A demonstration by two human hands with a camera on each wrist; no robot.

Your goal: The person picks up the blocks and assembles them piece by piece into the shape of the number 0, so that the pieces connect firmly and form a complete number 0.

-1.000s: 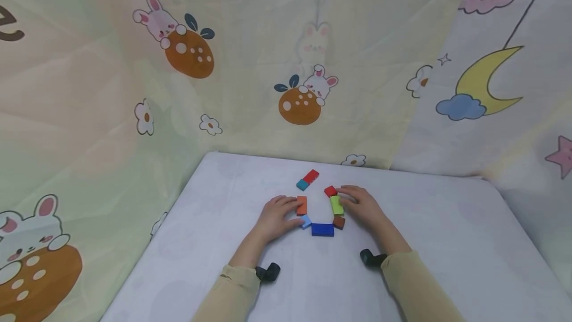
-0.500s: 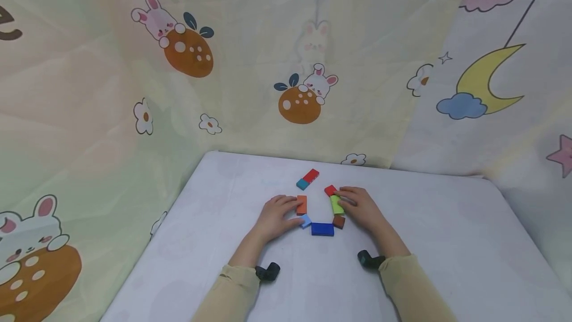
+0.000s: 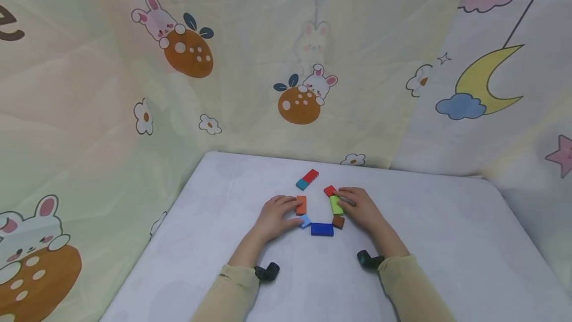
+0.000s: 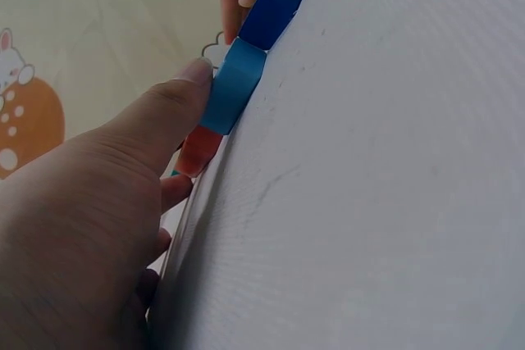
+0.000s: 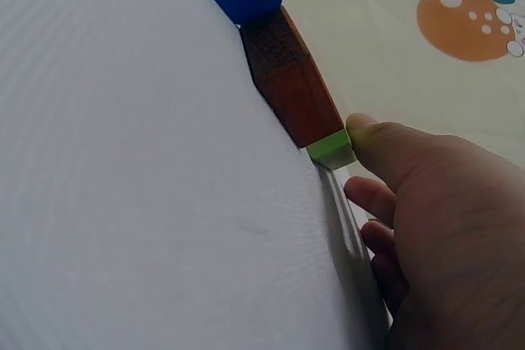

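Flat coloured blocks lie on the white table in an open ring in the head view. My left hand (image 3: 274, 218) rests at its left side, thumb against the light blue block (image 3: 306, 221) and fingertips on the orange block (image 3: 302, 206). In the left wrist view that thumb touches the edge of the light blue block (image 4: 235, 88). My right hand (image 3: 364, 208) lies at the right side, thumb against the green block (image 3: 335, 206) and index fingertip by the small red block (image 3: 329, 190). The dark blue block (image 3: 322, 229) and the brown block (image 3: 338, 221) form the near side.
Beyond the ring, a longer red block (image 3: 311, 176) lies end to end with a teal block (image 3: 302, 184). The white tabletop (image 3: 313, 282) reaches a printed fabric wall (image 3: 250, 88) behind. Black wrist cameras (image 3: 267, 272) sit at both sleeves.
My right hand has shifted very slightly left, its index fingertip now closer to the red and green blocks. My left hand and the blocks look unchanged.
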